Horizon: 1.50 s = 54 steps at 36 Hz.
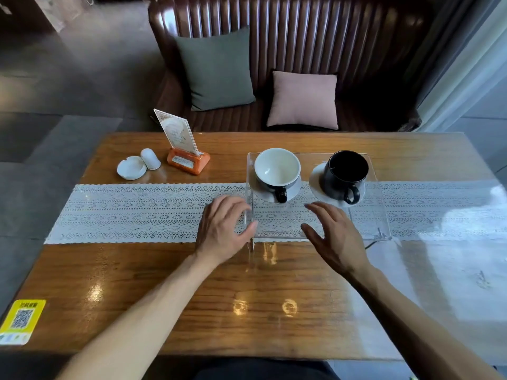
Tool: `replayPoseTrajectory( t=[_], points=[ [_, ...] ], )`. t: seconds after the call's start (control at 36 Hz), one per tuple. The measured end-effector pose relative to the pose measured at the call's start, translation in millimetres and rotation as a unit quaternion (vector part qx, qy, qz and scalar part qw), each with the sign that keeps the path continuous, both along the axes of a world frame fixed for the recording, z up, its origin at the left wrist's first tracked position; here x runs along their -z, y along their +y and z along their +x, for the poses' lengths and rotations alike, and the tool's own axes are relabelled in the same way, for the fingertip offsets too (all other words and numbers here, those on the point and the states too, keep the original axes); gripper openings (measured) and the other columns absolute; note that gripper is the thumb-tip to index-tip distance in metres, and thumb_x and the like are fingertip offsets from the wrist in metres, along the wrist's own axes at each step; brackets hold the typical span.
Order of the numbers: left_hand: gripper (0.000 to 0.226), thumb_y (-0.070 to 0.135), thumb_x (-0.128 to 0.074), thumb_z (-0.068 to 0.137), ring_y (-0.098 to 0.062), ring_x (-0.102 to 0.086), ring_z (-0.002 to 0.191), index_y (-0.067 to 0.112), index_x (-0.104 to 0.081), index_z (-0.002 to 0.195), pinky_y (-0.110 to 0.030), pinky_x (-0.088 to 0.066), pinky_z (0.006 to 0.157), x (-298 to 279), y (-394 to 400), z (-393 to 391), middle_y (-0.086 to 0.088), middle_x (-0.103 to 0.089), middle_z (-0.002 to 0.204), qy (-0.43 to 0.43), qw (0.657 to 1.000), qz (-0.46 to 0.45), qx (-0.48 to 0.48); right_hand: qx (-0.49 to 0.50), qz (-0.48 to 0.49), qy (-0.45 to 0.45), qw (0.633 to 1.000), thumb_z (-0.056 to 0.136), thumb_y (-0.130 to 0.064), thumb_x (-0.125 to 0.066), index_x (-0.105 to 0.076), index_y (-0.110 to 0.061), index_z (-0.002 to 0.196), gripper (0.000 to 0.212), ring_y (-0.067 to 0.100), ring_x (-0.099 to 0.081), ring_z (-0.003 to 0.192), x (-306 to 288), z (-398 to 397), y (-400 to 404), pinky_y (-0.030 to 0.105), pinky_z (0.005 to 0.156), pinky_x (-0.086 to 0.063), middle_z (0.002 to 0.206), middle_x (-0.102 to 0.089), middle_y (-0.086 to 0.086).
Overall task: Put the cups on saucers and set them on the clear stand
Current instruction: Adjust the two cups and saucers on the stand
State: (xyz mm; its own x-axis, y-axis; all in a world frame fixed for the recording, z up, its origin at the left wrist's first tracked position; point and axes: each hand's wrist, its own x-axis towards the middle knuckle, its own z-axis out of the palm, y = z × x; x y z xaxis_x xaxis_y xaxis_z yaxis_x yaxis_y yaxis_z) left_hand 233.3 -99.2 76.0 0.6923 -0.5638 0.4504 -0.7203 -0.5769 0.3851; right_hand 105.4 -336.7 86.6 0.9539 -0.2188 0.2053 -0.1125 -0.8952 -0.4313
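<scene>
A clear stand (378,215) sits on the lace runner at the table's middle right. On its far half stand two cups, each on a white saucer: a wide cup (277,168), white inside and black outside, on the left saucer (295,189), and a black cup (345,174) on the right saucer (315,178). Both handles point toward me. My left hand (222,226) rests at the stand's front left corner, thumb touching its edge, fingers apart. My right hand (333,237) hovers over the stand's front edge, fingers spread, holding nothing.
A white lace runner (137,212) crosses the wooden table (247,297). At the back left stand a white ashtray (131,168), a white shaker (150,159) and an orange menu holder (186,157). A yellow QR sticker (22,320) marks the near left corner. A sofa with cushions lies beyond.
</scene>
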Motion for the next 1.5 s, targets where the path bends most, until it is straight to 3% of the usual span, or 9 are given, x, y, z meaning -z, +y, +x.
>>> replayPoseTrajectory(
  t=[0.14,0.25,0.39,0.72,0.92,1.31,1.5],
  points=[
    [0.051,0.055,-0.054,0.085,-0.021,-0.046,0.121,0.017,-0.064,0.118,-0.046,-0.041,0.099,-9,-18,23,0.000,-0.061,0.123,0.041,0.997,0.065,-0.012,-0.029,-0.042,0.046,0.998,0.095,-0.047,-0.049,-0.045,-0.018,0.140,0.053,0.028,-0.046,0.130,4,21,-4,0.047,0.092,-0.051,0.142,-0.052,0.007],
    [0.052,0.055,-0.058,0.084,-0.020,-0.039,0.127,0.017,-0.063,0.118,-0.044,-0.031,0.102,-10,-33,29,0.001,-0.060,0.127,0.033,0.994,0.097,-0.031,-0.025,-0.054,0.085,0.995,0.096,-0.047,-0.047,-0.040,-0.018,0.146,0.058,0.031,-0.033,0.143,7,27,1,0.051,0.105,-0.043,0.153,-0.042,0.006],
    [0.050,0.058,-0.059,0.083,-0.024,-0.037,0.131,0.017,-0.064,0.111,-0.043,-0.021,0.106,-5,-42,34,0.000,-0.060,0.127,0.024,0.991,0.126,-0.043,-0.032,-0.089,0.088,0.992,0.097,-0.047,-0.046,-0.036,-0.019,0.149,0.060,0.031,-0.025,0.148,9,32,9,0.049,0.107,-0.036,0.157,-0.036,0.002],
    [0.043,0.057,-0.056,0.087,-0.027,-0.040,0.130,0.016,-0.066,0.098,-0.049,-0.025,0.110,-4,-48,40,-0.001,-0.063,0.123,0.008,0.985,0.158,-0.070,-0.013,-0.079,0.085,0.993,0.098,-0.047,-0.044,-0.040,-0.024,0.146,0.054,0.031,-0.027,0.147,13,36,12,0.050,0.107,-0.036,0.154,-0.041,-0.003],
    [0.042,0.056,-0.054,0.087,-0.025,-0.032,0.137,0.021,-0.066,0.105,-0.050,-0.012,0.114,-9,-47,48,0.005,-0.061,0.129,0.033,0.983,0.174,-0.050,-0.010,-0.072,0.089,0.993,0.098,-0.046,-0.044,-0.040,-0.026,0.144,0.050,0.027,-0.026,0.147,12,33,19,0.046,0.107,-0.035,0.153,-0.041,-0.005],
    [0.039,0.054,-0.057,0.086,-0.025,-0.037,0.134,0.020,-0.066,0.104,-0.050,-0.016,0.113,-5,-45,49,0.005,-0.063,0.125,0.026,0.984,0.166,-0.050,-0.010,-0.078,0.083,0.993,0.099,-0.046,-0.041,-0.038,-0.027,0.146,0.050,0.023,-0.026,0.148,17,32,19,0.043,0.110,-0.033,0.154,-0.040,-0.006],
    [0.046,0.058,-0.050,0.086,-0.026,-0.036,0.135,0.020,-0.065,0.106,-0.050,-0.016,0.114,-7,-43,50,0.004,-0.062,0.127,0.017,0.982,0.182,-0.041,-0.013,-0.073,0.085,0.994,0.099,-0.047,-0.039,-0.035,-0.028,0.147,0.051,0.022,-0.023,0.149,19,32,19,0.044,0.112,-0.032,0.155,-0.038,-0.007]
  ],
)
